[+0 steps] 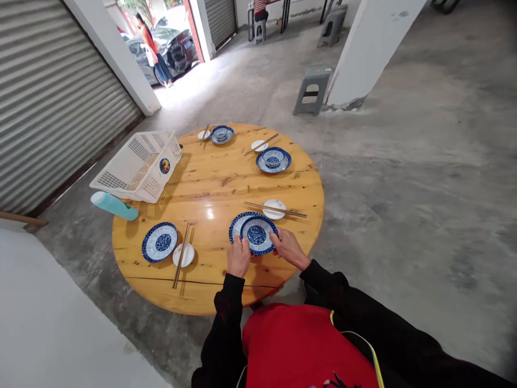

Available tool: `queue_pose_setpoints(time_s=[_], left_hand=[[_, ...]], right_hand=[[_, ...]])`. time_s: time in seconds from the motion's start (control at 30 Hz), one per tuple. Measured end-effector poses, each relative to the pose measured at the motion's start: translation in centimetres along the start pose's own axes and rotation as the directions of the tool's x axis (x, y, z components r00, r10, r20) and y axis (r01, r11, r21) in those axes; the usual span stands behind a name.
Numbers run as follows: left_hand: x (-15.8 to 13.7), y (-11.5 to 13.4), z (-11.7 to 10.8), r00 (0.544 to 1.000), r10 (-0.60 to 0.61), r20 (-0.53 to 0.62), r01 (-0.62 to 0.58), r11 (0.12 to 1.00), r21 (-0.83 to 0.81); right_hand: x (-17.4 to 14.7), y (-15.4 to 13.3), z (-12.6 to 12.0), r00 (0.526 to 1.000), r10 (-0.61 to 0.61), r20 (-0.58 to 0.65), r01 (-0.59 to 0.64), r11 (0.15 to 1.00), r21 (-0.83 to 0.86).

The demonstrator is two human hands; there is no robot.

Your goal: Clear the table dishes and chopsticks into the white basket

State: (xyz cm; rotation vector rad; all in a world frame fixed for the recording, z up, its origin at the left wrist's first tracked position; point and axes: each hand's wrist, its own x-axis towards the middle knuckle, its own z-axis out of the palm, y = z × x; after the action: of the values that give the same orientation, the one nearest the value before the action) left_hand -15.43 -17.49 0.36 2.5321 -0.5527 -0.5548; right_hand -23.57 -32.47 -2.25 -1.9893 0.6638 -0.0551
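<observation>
Both my hands grip a blue-and-white plate (257, 235) by its near edge, tilted toward me over the table. My left hand (239, 256) pinches its lower left rim, and my right hand (290, 248) has the right rim between thumb and fingers. Partly hidden beneath it is another plate (235, 225) with the same blue border. Just beyond, a pair of chopsticks (297, 213) lies across a small white dish (273, 216). Further left on the table are a blue-patterned plate (163, 242), a white dish (187, 255) and chopsticks (180, 256).
The round wooden table (210, 183) also bears a white plastic basket (155, 183), a turquoise bottle (115, 206) and two far settings with bowls on plates, one bowl (273, 157) nearer. A grey stool (312, 90) stands by a pillar (369, 48). Two people are in the background.
</observation>
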Motion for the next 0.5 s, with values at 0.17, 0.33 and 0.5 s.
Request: queue_pose_setpoints(time_s=[0.17,0.33,0.5], left_hand=[[-1.9,5.4,3.6,0.999,0.031,-0.039,-0.031,1.000,0.002],[-3.1,13.8,9.8,0.999,0.017,-0.028,-0.020,0.994,-0.112],[-3.2,20.4,15.2,0.993,0.011,0.117,0.025,0.955,-0.296]], right_hand=[[-1.4,3.2,-6.1,0.997,-0.070,-0.019,0.069,0.997,-0.025],[-3.3,8.4,-15.5,0.997,-0.061,-0.040,0.056,0.993,-0.105],[-4.8,13.2,-22.9,0.999,0.018,-0.044,-0.024,0.992,-0.124]])
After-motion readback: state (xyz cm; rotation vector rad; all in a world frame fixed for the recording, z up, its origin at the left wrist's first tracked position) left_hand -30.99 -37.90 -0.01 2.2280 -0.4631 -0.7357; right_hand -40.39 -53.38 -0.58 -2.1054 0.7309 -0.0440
